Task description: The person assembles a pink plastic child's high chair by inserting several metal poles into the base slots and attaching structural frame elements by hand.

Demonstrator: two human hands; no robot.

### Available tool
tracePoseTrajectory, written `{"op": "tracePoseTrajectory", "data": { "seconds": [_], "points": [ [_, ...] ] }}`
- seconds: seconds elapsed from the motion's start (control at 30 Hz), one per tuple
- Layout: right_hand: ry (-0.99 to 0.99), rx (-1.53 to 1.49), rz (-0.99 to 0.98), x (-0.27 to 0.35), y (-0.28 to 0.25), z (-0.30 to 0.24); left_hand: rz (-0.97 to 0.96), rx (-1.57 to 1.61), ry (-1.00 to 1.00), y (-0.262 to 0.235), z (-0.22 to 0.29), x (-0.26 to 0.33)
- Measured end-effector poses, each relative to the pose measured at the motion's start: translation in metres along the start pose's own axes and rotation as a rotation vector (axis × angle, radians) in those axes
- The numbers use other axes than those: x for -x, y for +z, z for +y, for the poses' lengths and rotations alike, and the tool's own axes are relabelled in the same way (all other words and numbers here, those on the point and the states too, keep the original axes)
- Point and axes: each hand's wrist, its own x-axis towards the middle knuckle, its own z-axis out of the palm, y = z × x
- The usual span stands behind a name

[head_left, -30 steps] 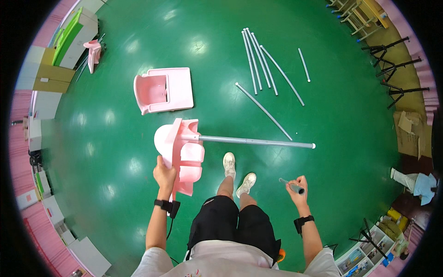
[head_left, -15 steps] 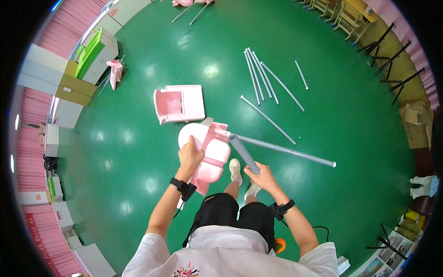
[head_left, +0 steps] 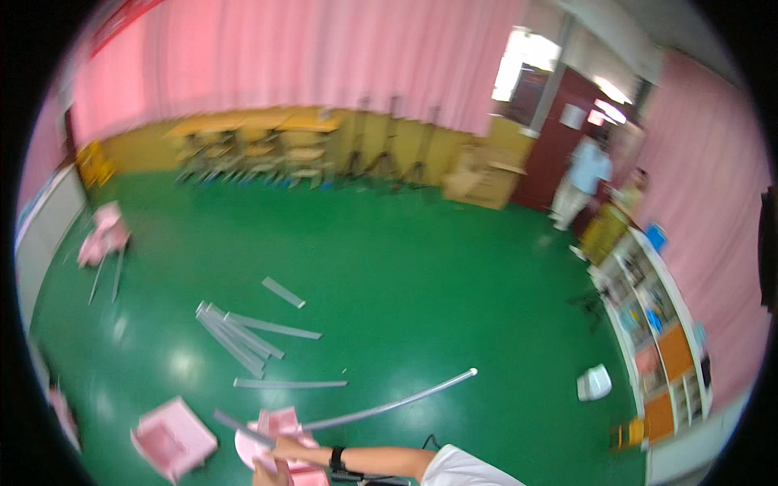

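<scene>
At the lower edge, a pink plastic chair seat shows beside my hands, tilted and partly cut off by the picture's rim. One long grey tube with a white end cap sticks out of it to the right. My right hand is closed round a second grey tube, which points up and left across the seat. Below it, my left hand is closed on the seat, its fingers blurred and partly out of view. Another pink seat lies on the floor to the left.
Several loose grey tubes lie on the green floor ahead. A pink chair stands far left. Desks, black stands and a cardboard box line the back wall. Two people are by the door, near a white shelf.
My view has swung up and to the right, bringing the back wall, door and two people into sight. My hands now sit at the lower edge, still holding the seat and tube.
</scene>
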Motion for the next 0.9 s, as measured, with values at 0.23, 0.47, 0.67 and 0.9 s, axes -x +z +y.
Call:
{"op": "tracePoseTrajectory", "data": {
  "seconds": [0.23, 0.47, 0.67, 0.9],
  "points": [
    [0.009, -0.079, 0.216, 0.002, -0.062, -0.011, 0.021, 0.008, 0.230, -0.014, 0.050, -0.012],
    [0.065, -0.099, 0.255, 0.015, -0.101, -0.027, -0.353, -0.324, 1.594, 0.020, -0.072, -0.051],
    [-0.033, -0.218, 0.279, 0.047, -0.104, -0.065, -0.984, -0.864, 1.443, 0.070, -0.103, -0.070],
    [-0.093, -0.072, 0.316, 0.021, -0.143, -0.038, -0.828, -0.691, 1.498, 0.028, -0.041, -0.100]
  ]
}}
